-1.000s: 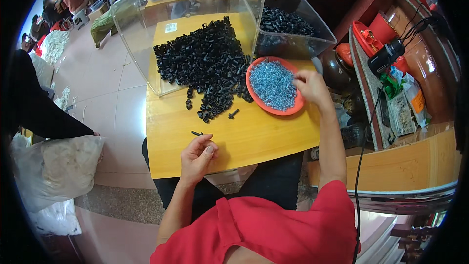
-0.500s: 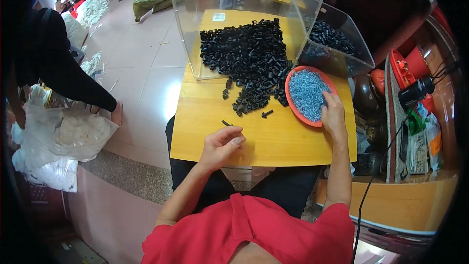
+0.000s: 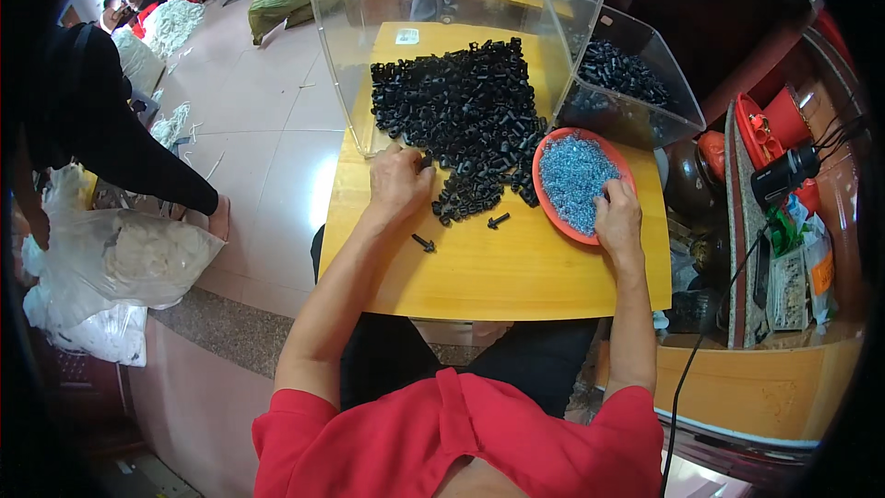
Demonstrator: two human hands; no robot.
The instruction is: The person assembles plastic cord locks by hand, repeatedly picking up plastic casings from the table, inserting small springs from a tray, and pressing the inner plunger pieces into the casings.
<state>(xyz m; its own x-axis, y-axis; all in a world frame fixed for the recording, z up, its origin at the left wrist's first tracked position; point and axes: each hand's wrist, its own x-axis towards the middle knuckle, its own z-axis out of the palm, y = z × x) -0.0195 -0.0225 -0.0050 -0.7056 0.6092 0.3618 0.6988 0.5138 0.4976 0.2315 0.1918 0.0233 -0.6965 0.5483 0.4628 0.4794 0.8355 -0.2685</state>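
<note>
A heap of small black plastic parts (image 3: 470,101) spreads over the yellow table (image 3: 553,286). My left hand (image 3: 398,186) is at the heap's near left edge, its fingers curled down against a black plastic part. An oval red plate (image 3: 553,209) beside the heap holds a pile of tiny blue-grey metallic pieces (image 3: 576,175). My right hand (image 3: 619,221) reaches over the plate's right rim, fingertips pinched at the pile; what they hold is hidden. Two black parts with thin shanks lie apart from the heap: one part (image 3: 423,243) at the left, another part (image 3: 498,220) near the middle.
A clear plastic bin (image 3: 341,65) lies on its side around the heap. Behind the plate, another clear bin (image 3: 678,97) holds more black parts. At left, a person's dark-clothed leg (image 3: 147,152) stands by a translucent bag (image 3: 138,258). A black cable (image 3: 687,378) hangs at right.
My left hand has moved forward from the table's front to the heap's edge, leaving one black part lying on the table. My right hand stays at the plate, slightly shifted.
</note>
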